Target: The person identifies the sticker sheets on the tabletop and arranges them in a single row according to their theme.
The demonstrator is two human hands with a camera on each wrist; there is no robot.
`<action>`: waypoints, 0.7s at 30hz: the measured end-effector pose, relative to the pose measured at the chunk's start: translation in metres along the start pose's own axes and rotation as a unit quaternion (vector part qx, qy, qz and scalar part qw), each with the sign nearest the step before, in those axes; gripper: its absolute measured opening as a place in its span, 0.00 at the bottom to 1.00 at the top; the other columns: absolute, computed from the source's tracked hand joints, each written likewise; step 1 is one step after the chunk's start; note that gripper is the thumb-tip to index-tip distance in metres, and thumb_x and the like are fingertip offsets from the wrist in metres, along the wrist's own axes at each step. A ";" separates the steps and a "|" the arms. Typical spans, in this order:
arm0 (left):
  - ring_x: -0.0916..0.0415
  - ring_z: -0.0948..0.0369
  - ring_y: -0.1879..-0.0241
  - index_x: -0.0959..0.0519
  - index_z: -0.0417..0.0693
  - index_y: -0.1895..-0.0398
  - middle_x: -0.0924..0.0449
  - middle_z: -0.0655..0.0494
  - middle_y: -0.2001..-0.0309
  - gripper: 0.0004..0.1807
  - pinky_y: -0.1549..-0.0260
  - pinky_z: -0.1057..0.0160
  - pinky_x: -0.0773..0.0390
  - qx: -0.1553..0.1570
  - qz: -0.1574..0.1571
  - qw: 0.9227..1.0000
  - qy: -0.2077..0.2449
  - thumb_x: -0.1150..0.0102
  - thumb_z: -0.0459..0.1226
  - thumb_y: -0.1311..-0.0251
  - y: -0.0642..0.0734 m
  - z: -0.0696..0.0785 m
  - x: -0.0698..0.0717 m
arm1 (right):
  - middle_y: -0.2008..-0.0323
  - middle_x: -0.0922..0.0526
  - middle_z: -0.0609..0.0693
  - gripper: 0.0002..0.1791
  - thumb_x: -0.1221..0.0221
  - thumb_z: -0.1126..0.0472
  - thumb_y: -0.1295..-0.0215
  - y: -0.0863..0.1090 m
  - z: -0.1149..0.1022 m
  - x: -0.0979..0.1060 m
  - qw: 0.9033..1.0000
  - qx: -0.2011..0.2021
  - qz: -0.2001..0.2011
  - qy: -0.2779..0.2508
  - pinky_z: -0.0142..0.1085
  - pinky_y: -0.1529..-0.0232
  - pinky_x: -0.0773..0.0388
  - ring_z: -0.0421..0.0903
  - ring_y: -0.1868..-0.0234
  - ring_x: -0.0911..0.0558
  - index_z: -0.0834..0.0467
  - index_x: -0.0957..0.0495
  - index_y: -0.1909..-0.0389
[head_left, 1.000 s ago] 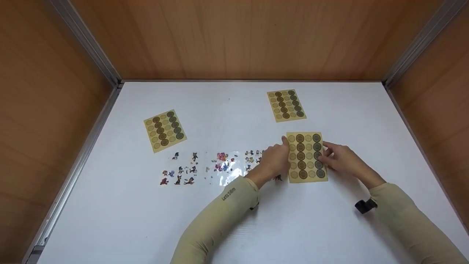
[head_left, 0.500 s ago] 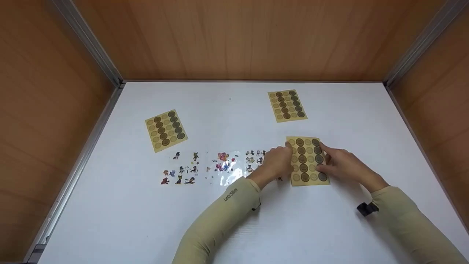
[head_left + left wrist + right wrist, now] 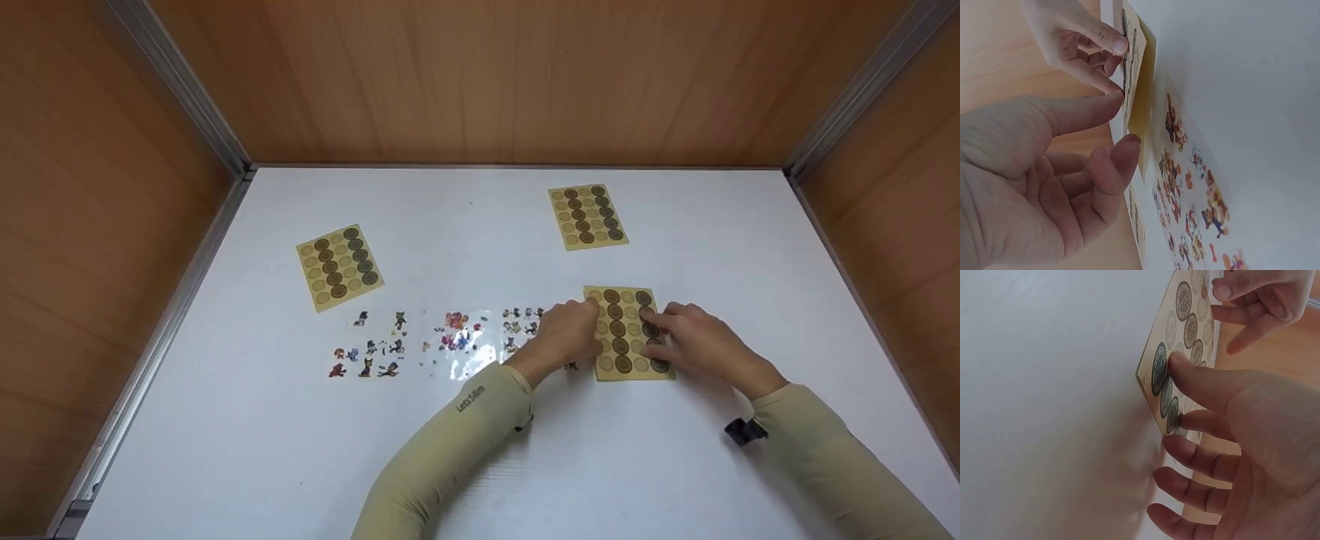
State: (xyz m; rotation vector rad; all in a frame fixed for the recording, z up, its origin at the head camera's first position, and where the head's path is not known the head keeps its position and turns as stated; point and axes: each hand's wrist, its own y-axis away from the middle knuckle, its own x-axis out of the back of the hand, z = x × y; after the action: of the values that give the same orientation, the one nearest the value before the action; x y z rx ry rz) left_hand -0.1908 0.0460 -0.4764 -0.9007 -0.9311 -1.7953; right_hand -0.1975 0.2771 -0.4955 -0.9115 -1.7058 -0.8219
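A tan sheet of round brown and dark green stickers (image 3: 623, 328) lies between both hands, right of the table's middle. My left hand (image 3: 564, 334) pinches its left edge between thumb and curled index finger. In the left wrist view this sticker sheet tilts up over a yellowish layer (image 3: 1145, 93) beneath it. My right hand (image 3: 703, 343) rests its thumb (image 3: 1192, 377) and index fingertip on the printed face near the right edge. The other right fingers extend loosely past the sheet's edge, close over the table.
Similar sticker sheets lie at the back right (image 3: 588, 217) and at the left (image 3: 340, 268). Clear sheets of small cartoon stickers (image 3: 459, 341) form a row left of my hands, partly under my left forearm. Wooden panels (image 3: 480, 82) enclose the white table (image 3: 225, 435).
The held sheet has come a little toward me and down. My right index finger has moved from the sheet's right edge onto its face. The other sheets stay put.
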 end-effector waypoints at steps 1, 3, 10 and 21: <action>0.28 0.63 0.75 0.21 0.46 0.53 0.24 0.59 0.73 0.18 0.79 0.67 0.27 0.001 0.000 1.000 -0.001 0.25 0.39 0.43 0.001 0.000 0.000 | 0.56 0.21 0.55 0.35 0.29 0.47 0.38 0.000 -0.001 -0.001 1.000 0.005 0.006 0.006 0.47 0.61 0.24 0.52 0.59 0.24 0.59 0.23 0.34; 0.27 0.63 0.75 0.21 0.46 0.53 0.23 0.59 0.73 0.18 0.79 0.67 0.27 0.002 0.000 1.000 0.001 0.25 0.39 0.44 0.002 -0.001 0.000 | 0.50 0.21 0.58 0.34 0.29 0.47 0.38 0.001 -0.003 -0.002 1.000 0.013 0.014 0.012 0.51 0.56 0.22 0.56 0.53 0.24 0.58 0.23 0.34; 0.26 0.62 0.75 0.20 0.46 0.51 0.23 0.59 0.73 0.20 0.78 0.65 0.25 0.005 0.009 1.000 -0.004 0.25 0.41 0.43 0.005 -0.002 0.000 | 0.29 0.34 0.66 0.35 0.33 0.46 0.34 0.000 -0.004 -0.005 1.000 0.022 -0.003 0.002 0.66 0.35 0.35 0.70 0.28 0.38 0.59 0.26 0.31; 0.24 0.56 0.52 0.21 0.47 0.41 0.19 0.54 0.52 0.39 0.53 0.55 0.22 -0.028 0.025 0.991 -0.126 0.22 0.58 0.53 0.003 -0.011 -0.002 | 0.22 0.42 0.56 0.41 0.41 0.35 0.32 0.003 0.009 -0.003 0.999 0.030 -0.024 0.010 0.68 0.31 0.43 0.66 0.22 0.49 0.51 0.35 0.24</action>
State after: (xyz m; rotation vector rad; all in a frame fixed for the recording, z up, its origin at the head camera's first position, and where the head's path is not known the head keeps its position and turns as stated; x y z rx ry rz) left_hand -0.1895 0.0365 -0.4821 -1.1972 -1.0099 -1.6965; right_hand -0.1980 0.2853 -0.5005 -0.8213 -1.7324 -0.8038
